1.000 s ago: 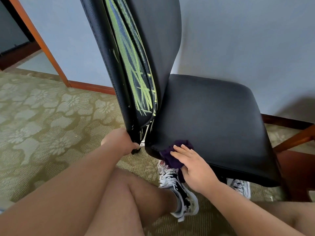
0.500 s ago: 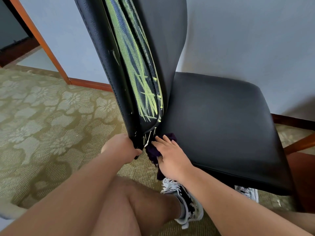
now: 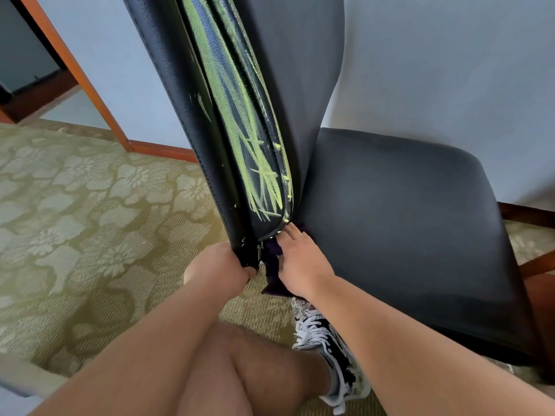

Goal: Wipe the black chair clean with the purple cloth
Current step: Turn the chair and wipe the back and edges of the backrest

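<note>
Purple cloth [image 3: 271,265] is under my right hand [image 3: 300,265]. Fingers are laid fairly straight, pressing it into the corner where seat meets backrest of the black chair [image 3: 390,220]; the rest of the cloth hangs below my palm. Left hand [image 3: 219,268] is curled round the bottom edge of the backrest, holding it steady.

Progress, as I judge it: early. Seat looks plain matt black w/ no marks I can see, so either done or never dirty, can't tell which. Main job left is the yellow-green scribble [image 3: 240,130] up the side panel of the backrest, thick strokes from near the bottom corner to past the top of view. None of it looks rubbed off. Also a few pale specks on the outer edge near my left hand. Cloth sits just below the lowest strokes, so working upward seems the likely next bit.

Around: patterned green carpet [image 3: 75,205], pale wall [image 3: 450,55] behind the chair, wooden door frame [image 3: 75,70] at left, some brown wooden furniture [image 3: 537,265] far right. My knee & a black-and-white sneaker [image 3: 327,334] are by the seat edge.

In the way: my left hand is right beside the cloth, the gap btw. back & seat is tight, and the top of the backrest is out of view.
</note>
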Action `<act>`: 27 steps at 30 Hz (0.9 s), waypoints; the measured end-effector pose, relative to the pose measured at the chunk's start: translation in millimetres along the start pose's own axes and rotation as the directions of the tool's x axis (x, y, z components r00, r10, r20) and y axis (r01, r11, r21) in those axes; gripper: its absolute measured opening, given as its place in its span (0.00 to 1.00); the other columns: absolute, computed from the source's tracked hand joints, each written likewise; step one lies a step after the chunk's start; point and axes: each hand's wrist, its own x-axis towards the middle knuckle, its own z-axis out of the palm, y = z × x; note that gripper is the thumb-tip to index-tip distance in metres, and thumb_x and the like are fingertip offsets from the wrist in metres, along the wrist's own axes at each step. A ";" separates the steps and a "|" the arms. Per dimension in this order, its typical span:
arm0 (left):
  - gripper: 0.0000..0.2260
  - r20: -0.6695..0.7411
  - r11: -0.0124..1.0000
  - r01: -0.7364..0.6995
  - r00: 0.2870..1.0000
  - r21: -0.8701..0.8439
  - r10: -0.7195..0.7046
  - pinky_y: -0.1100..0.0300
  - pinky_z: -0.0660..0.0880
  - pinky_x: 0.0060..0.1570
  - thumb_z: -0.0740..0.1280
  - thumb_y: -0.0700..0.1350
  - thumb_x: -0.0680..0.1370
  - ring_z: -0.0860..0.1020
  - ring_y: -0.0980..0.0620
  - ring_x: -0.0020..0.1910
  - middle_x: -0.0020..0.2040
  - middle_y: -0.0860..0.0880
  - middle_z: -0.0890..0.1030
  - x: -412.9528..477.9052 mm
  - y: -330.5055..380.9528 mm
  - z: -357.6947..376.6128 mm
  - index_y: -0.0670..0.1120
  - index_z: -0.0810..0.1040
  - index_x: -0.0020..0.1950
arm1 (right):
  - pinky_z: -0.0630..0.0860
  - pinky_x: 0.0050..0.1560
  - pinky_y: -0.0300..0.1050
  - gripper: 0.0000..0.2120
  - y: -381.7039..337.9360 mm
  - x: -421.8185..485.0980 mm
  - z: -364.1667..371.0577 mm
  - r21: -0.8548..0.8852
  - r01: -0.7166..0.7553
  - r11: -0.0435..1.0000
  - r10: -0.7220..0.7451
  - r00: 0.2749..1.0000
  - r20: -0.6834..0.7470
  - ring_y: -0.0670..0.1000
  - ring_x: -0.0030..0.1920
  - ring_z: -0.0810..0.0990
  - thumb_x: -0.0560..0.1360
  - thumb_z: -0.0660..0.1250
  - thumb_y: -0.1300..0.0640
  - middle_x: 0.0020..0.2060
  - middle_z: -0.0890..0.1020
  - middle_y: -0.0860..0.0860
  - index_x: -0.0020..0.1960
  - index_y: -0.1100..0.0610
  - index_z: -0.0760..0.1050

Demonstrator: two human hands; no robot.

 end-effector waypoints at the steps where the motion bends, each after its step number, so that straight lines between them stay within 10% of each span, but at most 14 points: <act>1: 0.09 -0.005 1.000 0.020 1.000 -0.009 -0.020 0.58 0.76 0.34 0.71 0.56 0.72 0.78 0.53 0.35 0.37 0.54 0.77 -0.5 0.8 -0.2 0.53 0.76 0.45 | 0.55 0.78 0.51 0.32 -1.3 -1.9 0.9 -0.025 0.004 1.000 -0.004 1.000 0.000 0.54 0.79 0.55 0.76 0.62 0.62 0.79 0.60 0.49 0.79 0.54 0.59; 14: 0.13 0.030 0.999 -0.044 0.999 0.016 0.043 0.57 0.77 0.35 0.70 0.56 0.73 0.78 0.52 0.38 0.41 0.53 0.77 -9.8 7.0 -7.5 0.50 0.79 0.53 | 0.44 0.77 0.45 0.26 10.4 -63.4 7.7 -0.116 0.053 0.992 -0.051 0.998 0.026 0.49 0.80 0.49 0.83 0.56 0.50 0.80 0.55 0.46 0.80 0.49 0.57; 27: 0.13 0.084 0.992 -0.117 0.990 0.051 0.112 0.56 0.79 0.41 0.68 0.58 0.75 0.77 0.53 0.41 0.44 0.55 0.77 -0.4 -2.5 2.8 0.54 0.78 0.56 | 0.54 0.79 0.52 0.23 22.7 10.4 -4.2 -0.110 -0.094 0.989 0.088 0.994 -0.059 0.57 0.80 0.51 0.79 0.61 0.59 0.79 0.60 0.54 0.73 0.57 0.67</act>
